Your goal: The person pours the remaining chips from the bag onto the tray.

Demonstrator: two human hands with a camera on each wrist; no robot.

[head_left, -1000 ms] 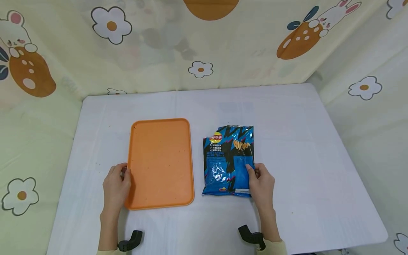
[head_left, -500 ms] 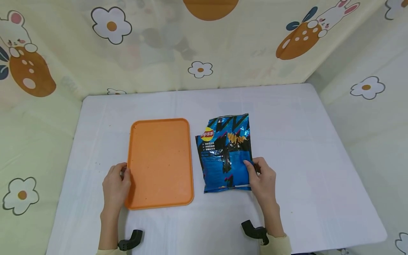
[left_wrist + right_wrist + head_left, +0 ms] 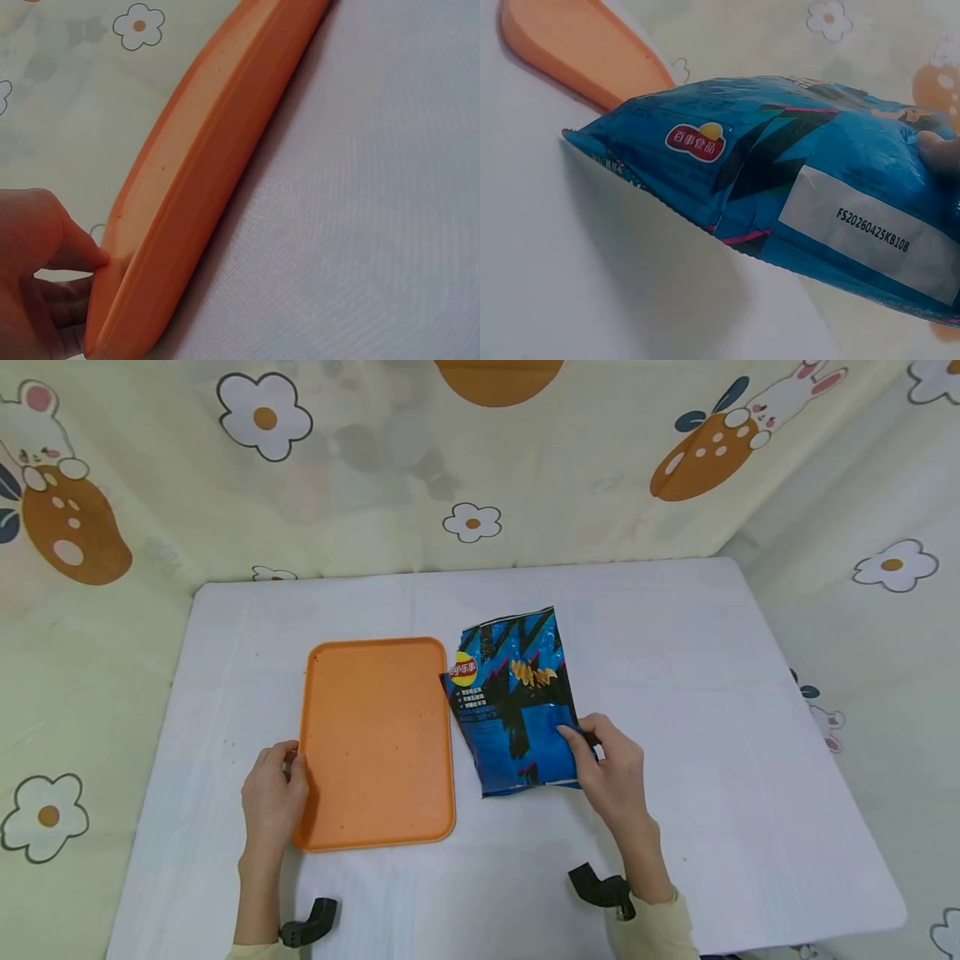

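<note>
A blue and black chip bag [image 3: 517, 710] is pinched at its right side by my right hand [image 3: 615, 768], thumb on the front. In the right wrist view the chip bag [image 3: 795, 172] is raised off the table, with a shadow beneath it. Its upper left corner overlaps the right rim of an orange tray [image 3: 378, 743] in the head view. My left hand [image 3: 273, 797] grips the left rim of that tray, which lies flat. Close up in the left wrist view, thumb and fingers of the left hand [image 3: 37, 262] hold the orange tray [image 3: 195, 187] at its edge.
Both things are on or over a white-covered table [image 3: 712, 760] with rounded corners. Small dark crumbs dot the tray. A patterned curtain [image 3: 555, 468] with flowers and rabbits hangs behind the table and at its sides.
My right hand has lifted the chip bag and carried it left and away from me, tilting it toward the tray. The left hand and the tray have stayed in place.
</note>
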